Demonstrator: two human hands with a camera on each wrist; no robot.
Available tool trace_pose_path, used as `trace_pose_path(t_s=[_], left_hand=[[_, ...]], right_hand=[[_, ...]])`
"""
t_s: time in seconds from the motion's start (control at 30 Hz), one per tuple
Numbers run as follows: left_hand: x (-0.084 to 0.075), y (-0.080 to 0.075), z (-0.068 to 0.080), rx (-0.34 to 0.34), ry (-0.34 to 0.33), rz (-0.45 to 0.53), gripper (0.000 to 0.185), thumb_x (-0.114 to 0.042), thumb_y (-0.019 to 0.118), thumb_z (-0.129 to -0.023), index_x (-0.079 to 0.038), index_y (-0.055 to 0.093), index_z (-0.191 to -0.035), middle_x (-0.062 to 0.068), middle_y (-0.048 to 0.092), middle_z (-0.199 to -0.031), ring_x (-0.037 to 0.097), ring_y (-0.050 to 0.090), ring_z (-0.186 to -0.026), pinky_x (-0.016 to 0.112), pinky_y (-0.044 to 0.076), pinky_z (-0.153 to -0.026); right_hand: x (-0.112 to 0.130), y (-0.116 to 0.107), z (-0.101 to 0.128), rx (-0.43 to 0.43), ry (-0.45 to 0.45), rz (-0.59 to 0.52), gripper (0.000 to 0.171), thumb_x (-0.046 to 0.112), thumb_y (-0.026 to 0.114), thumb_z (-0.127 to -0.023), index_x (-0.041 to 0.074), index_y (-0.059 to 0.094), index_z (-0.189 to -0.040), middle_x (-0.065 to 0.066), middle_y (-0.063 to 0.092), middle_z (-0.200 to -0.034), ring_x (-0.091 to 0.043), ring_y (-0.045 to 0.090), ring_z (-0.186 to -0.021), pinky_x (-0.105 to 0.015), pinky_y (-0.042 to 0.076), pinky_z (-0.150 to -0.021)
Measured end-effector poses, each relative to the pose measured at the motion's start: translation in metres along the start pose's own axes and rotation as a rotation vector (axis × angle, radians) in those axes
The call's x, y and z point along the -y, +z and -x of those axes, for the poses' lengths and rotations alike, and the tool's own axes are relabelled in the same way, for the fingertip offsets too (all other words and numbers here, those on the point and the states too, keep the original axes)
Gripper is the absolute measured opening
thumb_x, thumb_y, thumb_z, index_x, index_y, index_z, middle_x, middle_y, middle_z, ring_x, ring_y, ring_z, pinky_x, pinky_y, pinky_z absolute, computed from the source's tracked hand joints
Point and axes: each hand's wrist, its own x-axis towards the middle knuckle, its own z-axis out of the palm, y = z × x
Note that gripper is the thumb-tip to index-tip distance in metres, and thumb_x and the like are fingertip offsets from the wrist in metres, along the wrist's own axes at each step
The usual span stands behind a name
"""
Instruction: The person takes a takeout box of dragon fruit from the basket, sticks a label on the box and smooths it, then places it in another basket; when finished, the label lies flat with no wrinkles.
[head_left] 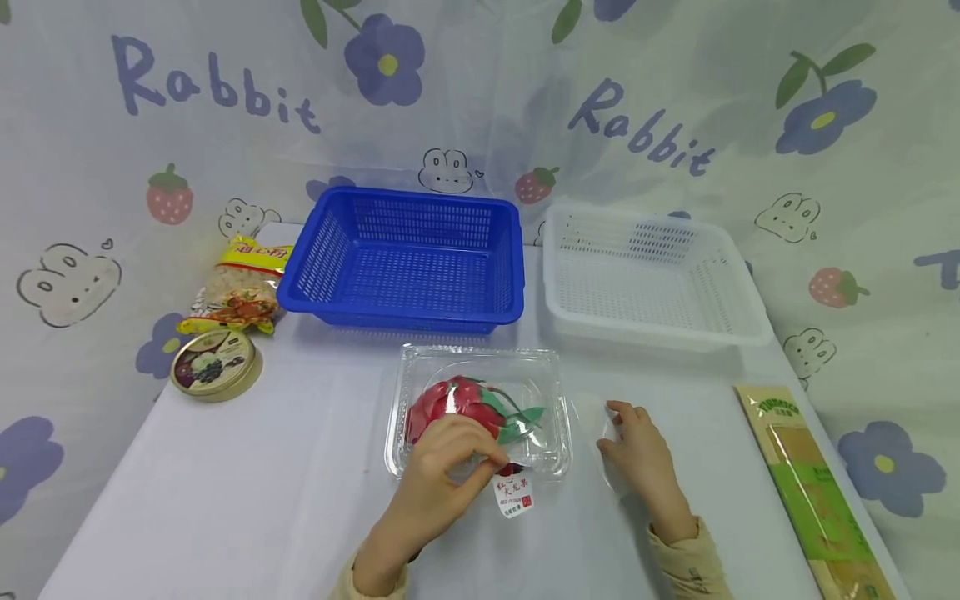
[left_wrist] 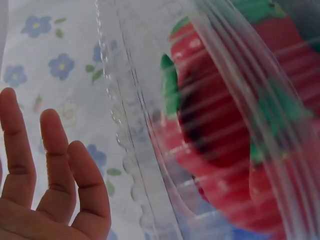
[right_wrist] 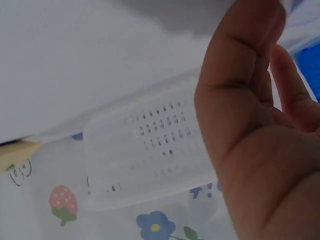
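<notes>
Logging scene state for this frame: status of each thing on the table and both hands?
clear clamshell box: lid down, red fruit inside
blue basket: upright, empty
white basket: upright, empty
round tin: lid on
left hand: fingers on clamshell box
right hand: resting on the table, holding nothing

Head cam is looking forward and down over the whole surface point(head_left: 225, 500). The 2 wrist cams are sitting super close: left one is facing the clear box point(left_wrist: 150, 125), right one is catching the white basket point(right_wrist: 145, 160), both also showing up in the head view.
</notes>
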Motion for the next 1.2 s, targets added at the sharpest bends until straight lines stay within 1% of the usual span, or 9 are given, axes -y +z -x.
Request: trace_pose_path(t_s=[0.13, 0.27, 0.4, 0.5, 0.57, 0.7, 0.87, 1.07, 1.2], left_hand=[[0.002, -0.005, 0.0, 0.014, -0.051, -0.007, 0.022, 0.002, 0.075, -0.077, -0.017, 0.07, -0.087, -0.004, 0.068, -0.086, 0.01, 0.061, -0.089, 0.022, 0.045, -0.087], [0.004, -0.009, -0.002, 0.021, -0.083, -0.026, 0.01, -0.006, 0.071, -0.085, -0.017, 0.07, -0.086, -0.004, 0.07, -0.086, 0.01, 0.061, -0.089, 0.022, 0.045, -0.086], [0.006, -0.014, -0.006, 0.016, -0.107, -0.054, 0.014, -0.003, 0.074, -0.081, -0.016, 0.071, -0.085, -0.005, 0.071, -0.085, 0.01, 0.061, -0.089, 0.023, 0.044, -0.088], [0.007, -0.018, -0.009, 0.014, -0.121, -0.076, 0.022, 0.003, 0.076, -0.074, -0.016, 0.071, -0.084, -0.005, 0.071, -0.085, 0.011, 0.061, -0.089, 0.023, 0.045, -0.089], [0.008, -0.02, -0.011, 0.017, -0.138, -0.091, 0.022, 0.003, 0.076, -0.074, -0.016, 0.071, -0.084, -0.005, 0.071, -0.086, 0.011, 0.061, -0.09, 0.023, 0.045, -0.093], [0.01, -0.025, -0.017, 0.006, -0.142, -0.111, 0.017, -0.001, 0.076, -0.076, -0.016, 0.071, -0.083, -0.004, 0.071, -0.085, 0.012, 0.061, -0.091, 0.023, 0.045, -0.092], [0.012, -0.028, -0.023, -0.007, -0.109, -0.131, 0.018, 0.0, 0.078, -0.076, -0.015, 0.072, -0.084, -0.003, 0.071, -0.084, 0.013, 0.061, -0.089, 0.025, 0.047, -0.085], [0.008, -0.029, -0.027, 0.023, -0.114, -0.185, 0.022, 0.002, 0.079, -0.074, -0.016, 0.072, -0.084, -0.004, 0.071, -0.085, 0.012, 0.061, -0.089, 0.03, 0.048, -0.084], [-0.001, -0.036, -0.031, 0.113, -0.138, -0.258, 0.016, -0.008, 0.079, -0.077, -0.018, 0.073, -0.089, -0.007, 0.071, -0.089, 0.01, 0.062, -0.091, 0.031, 0.049, -0.082]], right_hand=[[0.007, -0.003, 0.003, -0.024, -0.003, 0.063, 0.054, 0.012, 0.072, -0.082, -0.003, 0.053, -0.13, -0.029, 0.057, -0.12, -0.046, 0.057, -0.107, -0.057, 0.049, -0.081], [0.015, -0.006, 0.007, -0.086, -0.017, 0.077, 0.048, 0.016, 0.07, -0.087, -0.001, 0.055, -0.129, -0.029, 0.058, -0.122, -0.045, 0.06, -0.105, -0.054, 0.053, -0.075], [0.031, -0.012, 0.009, -0.198, -0.078, 0.048, 0.04, 0.018, 0.07, -0.088, 0.001, 0.06, -0.123, -0.022, 0.065, -0.115, -0.036, 0.067, -0.094, -0.047, 0.055, -0.066], [0.049, -0.02, 0.012, -0.233, -0.143, -0.042, 0.031, 0.018, 0.07, -0.089, 0.004, 0.065, -0.116, -0.013, 0.07, -0.108, -0.027, 0.069, -0.087, -0.041, 0.055, -0.067], [0.063, -0.026, 0.015, -0.209, -0.195, -0.135, 0.024, 0.019, 0.068, -0.091, 0.006, 0.068, -0.111, -0.007, 0.072, -0.101, -0.021, 0.068, -0.084, -0.036, 0.055, -0.069], [0.09, -0.034, 0.022, -0.063, -0.311, -0.315, 0.016, 0.023, 0.065, -0.093, 0.014, 0.071, -0.105, 0.005, 0.072, -0.091, -0.008, 0.064, -0.079, -0.025, 0.051, -0.069], [0.116, -0.033, 0.025, 0.078, -0.45, -0.391, 0.011, 0.024, 0.069, -0.09, 0.017, 0.071, -0.098, 0.009, 0.07, -0.086, -0.004, 0.061, -0.078, -0.023, 0.048, -0.067], [0.132, -0.028, 0.024, 0.073, -0.558, -0.369, 0.007, 0.017, 0.074, -0.085, 0.014, 0.068, -0.087, 0.007, 0.069, -0.084, -0.004, 0.065, -0.078, -0.027, 0.055, -0.076], [0.137, -0.026, 0.024, 0.047, -0.569, -0.349, 0.01, 0.017, 0.076, -0.083, 0.013, 0.067, -0.083, 0.006, 0.068, -0.081, -0.004, 0.064, -0.075, -0.026, 0.055, -0.075]])
